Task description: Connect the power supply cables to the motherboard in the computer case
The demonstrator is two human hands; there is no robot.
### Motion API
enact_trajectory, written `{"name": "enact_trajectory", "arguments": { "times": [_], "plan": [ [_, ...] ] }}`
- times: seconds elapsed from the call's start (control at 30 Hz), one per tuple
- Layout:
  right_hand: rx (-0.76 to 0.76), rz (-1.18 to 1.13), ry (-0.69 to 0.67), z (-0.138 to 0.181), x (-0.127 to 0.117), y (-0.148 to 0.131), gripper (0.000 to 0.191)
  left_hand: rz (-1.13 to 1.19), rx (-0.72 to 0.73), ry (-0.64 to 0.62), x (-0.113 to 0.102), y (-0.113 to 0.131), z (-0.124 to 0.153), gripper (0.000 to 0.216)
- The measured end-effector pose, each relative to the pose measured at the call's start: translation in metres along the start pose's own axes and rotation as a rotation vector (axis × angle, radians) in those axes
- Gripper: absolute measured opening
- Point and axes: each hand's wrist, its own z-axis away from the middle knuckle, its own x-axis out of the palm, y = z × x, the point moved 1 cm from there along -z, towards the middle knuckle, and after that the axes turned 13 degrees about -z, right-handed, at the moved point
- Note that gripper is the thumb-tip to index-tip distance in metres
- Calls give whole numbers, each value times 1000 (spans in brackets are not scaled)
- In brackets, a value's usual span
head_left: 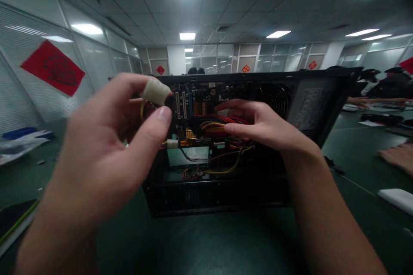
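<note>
An open black computer case (180, 200) stands on a dark green table (206, 245) in front of me, with a motherboard (200, 103) and a bundle of red and yellow cables (219, 126) inside. My left hand (106, 150) is raised before the case's left side, with fingers and thumb pinched on a white plastic power connector (155, 91) that has yellow wires. My right hand (261, 126) reaches into the case, fingers curled on the cable bundle. A second white connector (172, 143) hangs lower inside the case.
Another person's hand (396, 157) rests on the table at the right edge, and a further person (392, 84) sits at the back right. White objects (396, 197) and papers lie at the right. A blue and white bag (22, 139) lies left.
</note>
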Motion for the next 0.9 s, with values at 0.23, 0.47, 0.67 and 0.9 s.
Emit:
{"name": "enact_trajectory", "arguments": {
  "times": [0.23, 0.47, 0.67, 0.9],
  "plan": [
    [18, -130, 188, 11, -8, -13, 44, -353, -88, -412, 56, -37, -2, 43],
    [-66, -116, 242, 7, 0, -12, 45, 282, -54, -468, 85, -40, -3, 66],
    [21, -63, 102, 2, 17, -11, 43, 394, -156, -367, 64, -24, -4, 71],
    [49, -56, 13, -6, 39, -7, 42, -167, 143, -366, 55, -30, -3, 54]
  ]
}}
